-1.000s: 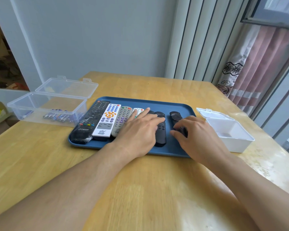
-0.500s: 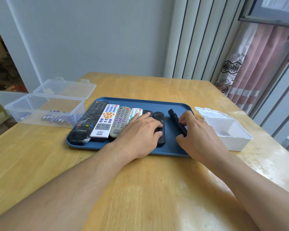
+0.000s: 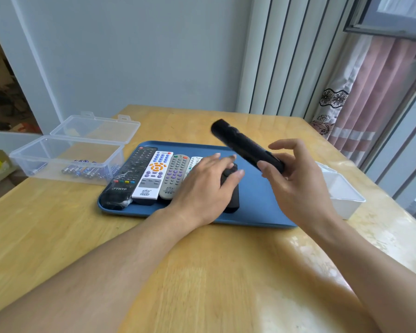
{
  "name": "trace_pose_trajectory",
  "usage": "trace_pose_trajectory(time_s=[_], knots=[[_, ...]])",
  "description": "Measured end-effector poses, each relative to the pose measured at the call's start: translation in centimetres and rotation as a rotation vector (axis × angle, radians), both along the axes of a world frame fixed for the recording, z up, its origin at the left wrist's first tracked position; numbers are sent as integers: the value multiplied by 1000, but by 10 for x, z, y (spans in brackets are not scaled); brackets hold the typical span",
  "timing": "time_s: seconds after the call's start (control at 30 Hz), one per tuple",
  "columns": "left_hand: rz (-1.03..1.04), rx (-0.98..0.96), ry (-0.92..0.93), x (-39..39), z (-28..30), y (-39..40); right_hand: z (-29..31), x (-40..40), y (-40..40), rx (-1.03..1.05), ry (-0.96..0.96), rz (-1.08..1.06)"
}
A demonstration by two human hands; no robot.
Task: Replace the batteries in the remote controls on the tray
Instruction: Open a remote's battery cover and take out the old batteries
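Since the earlier frames, the slim black remote control (image 3: 246,146) has left the blue plastic tray (image 3: 255,203) and is now raised above it, tilted with its far end up and to the left. The right hand (image 3: 296,181) grips its lower end, thumb and curled fingers (image 3: 262,167) closed around the casing, while the index finger is extended clear of it. The left hand (image 3: 205,186) rests on the tray with fingers straight and relaxed, lying over a black remote (image 3: 231,188) and partly hiding a small white remote (image 3: 194,162). Left of it, side by side on the tray, lie a long black remote with coloured keys (image 3: 130,179), a white remote with orange and blue buttons (image 3: 154,175) and a grey remote with purple buttons (image 3: 174,176). On the wooden surface (image 3: 202,272), a clear plastic box with its lid open (image 3: 67,152) stands left of the tray and holds a row of batteries (image 3: 87,170). A white plastic container (image 3: 344,195) stands right of the tray, partly hidden by the right hand.
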State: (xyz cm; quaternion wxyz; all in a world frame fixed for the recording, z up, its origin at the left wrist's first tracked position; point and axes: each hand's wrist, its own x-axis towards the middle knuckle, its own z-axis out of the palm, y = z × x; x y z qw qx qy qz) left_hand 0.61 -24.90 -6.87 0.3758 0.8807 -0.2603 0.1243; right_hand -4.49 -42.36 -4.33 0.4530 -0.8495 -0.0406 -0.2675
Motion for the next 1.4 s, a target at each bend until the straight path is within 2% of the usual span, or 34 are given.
trace_pose_trajectory(time_s=[0.1,0.17,0.27,0.37,0.53,0.7,1.4], knots=[[-82,-473,185,-3,6,-4,2,-4,9,354,12,185],[-108,-749,285,-4,11,-7,2,-3,9,530,56,205],[-118,-926,363,-7,13,-10,0,2,4,685,130,177],[-145,-960,381,-9,11,-12,-1,4,-1,810,200,202],[-166,-977,392,-10,10,-13,-1,2,-2,854,326,320],[-161,-1085,435,-8,15,-9,-2,3,-2,847,306,240],[-175,-1117,450,-11,20,-6,0,1,-1,696,204,182]])
